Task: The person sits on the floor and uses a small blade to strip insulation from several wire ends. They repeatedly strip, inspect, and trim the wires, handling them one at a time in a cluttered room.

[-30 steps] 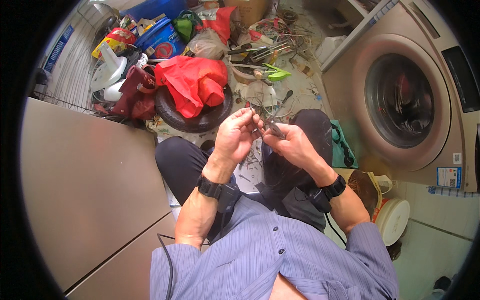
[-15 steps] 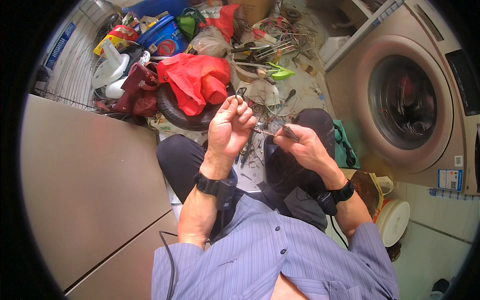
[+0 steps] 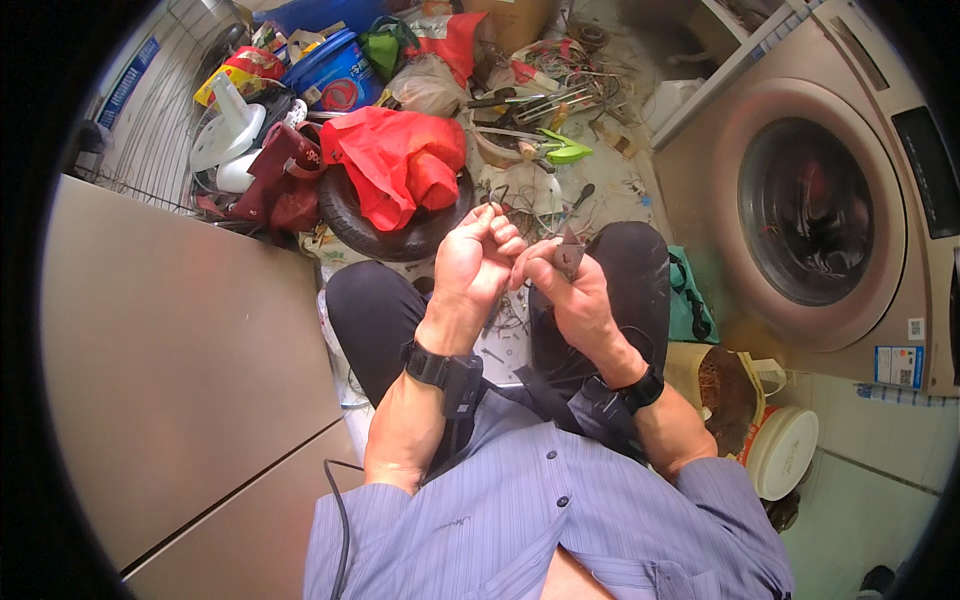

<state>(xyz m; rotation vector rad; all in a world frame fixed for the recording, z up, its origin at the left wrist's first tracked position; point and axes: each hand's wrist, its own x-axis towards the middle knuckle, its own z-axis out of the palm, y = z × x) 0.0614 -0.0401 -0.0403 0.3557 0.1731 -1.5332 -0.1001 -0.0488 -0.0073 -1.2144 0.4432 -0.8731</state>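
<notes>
A thin, dark, bent loop of wire or cord (image 3: 503,188) stands up from the pinched fingertips of the left hand (image 3: 470,262), appearing just right of the black rubber tyre (image 3: 398,244). A dark grey, angular, metal-looking piece (image 3: 568,260), its pointed end up, sits in the right hand (image 3: 578,300), farther right of the tyre, level with its lower edge; fingers hide the rest.

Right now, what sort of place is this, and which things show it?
Probably a cluttered home laundry or utility corner: a front-loading washing machine stands at the right, while tangled wires and a tyre partly covered by red fabric lie ahead.
</notes>
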